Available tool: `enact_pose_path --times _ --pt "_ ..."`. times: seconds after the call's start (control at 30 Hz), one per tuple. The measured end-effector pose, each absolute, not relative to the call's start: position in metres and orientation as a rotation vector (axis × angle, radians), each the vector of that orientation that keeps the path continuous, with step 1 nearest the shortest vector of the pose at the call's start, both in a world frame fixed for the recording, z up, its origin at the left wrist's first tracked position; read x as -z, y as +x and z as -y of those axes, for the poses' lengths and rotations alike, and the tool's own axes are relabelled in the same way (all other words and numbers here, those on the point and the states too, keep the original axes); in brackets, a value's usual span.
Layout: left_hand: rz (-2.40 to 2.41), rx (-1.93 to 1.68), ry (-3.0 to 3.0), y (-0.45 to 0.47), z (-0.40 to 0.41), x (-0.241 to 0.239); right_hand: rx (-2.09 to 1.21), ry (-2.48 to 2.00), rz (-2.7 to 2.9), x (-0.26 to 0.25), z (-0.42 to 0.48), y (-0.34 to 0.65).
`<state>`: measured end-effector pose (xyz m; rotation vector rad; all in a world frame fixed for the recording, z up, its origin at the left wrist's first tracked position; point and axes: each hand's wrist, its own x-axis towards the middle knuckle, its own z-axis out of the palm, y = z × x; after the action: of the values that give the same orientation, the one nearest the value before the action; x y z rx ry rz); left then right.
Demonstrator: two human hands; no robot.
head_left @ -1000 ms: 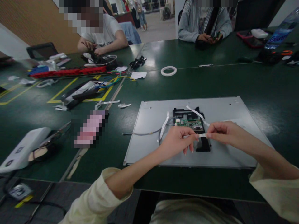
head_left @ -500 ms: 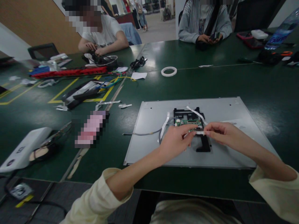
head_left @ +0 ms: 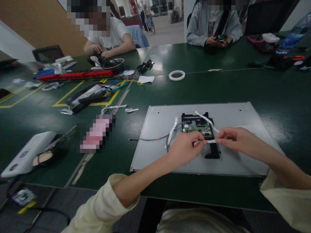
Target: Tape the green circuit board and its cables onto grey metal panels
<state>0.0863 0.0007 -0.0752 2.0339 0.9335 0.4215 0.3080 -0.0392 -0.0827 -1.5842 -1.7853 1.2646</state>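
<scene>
My left hand (head_left: 186,147) and my right hand (head_left: 234,138) pinch the two ends of a short strip of white tape (head_left: 211,141), stretched between them. The strip is held over a black plastic bracket (head_left: 213,151) carrying a green circuit board (head_left: 197,128). Both sit on the back of a grey metal panel (head_left: 157,158). One more white tape strip (head_left: 204,118) crosses the bracket's upper right, and another tape strip (head_left: 173,129) lies left of the board. A thin grey cable (head_left: 150,139) runs out leftward from the board. My left fingers hide part of the board and bracket.
A tape roll (head_left: 177,75) lies beyond the panel. To the left are a phone (head_left: 97,134), a white power bank (head_left: 29,153), tape scraps (head_left: 131,110) and a black pouch (head_left: 85,97). Two people sit across the green table (head_left: 155,92). A plastic bottle (head_left: 295,35) stands far right.
Both hands have drawn slightly toward me, and the tape strip between them shows more clearly. My left index finger has curled back, uncovering more of the board.
</scene>
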Motion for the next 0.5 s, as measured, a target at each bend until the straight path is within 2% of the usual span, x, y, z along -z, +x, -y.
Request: enact_pose_path --times 0.2,0.5 --pt "-0.904 -0.384 2.126 0.092 0.004 0.081 -1.426 -1.559 1.908 0.083 0.038 0.322" --pt "-0.990 -0.387 2.386 0.097 0.005 0.085 -1.305 -1.645 1.969 0.082 0.037 0.320"
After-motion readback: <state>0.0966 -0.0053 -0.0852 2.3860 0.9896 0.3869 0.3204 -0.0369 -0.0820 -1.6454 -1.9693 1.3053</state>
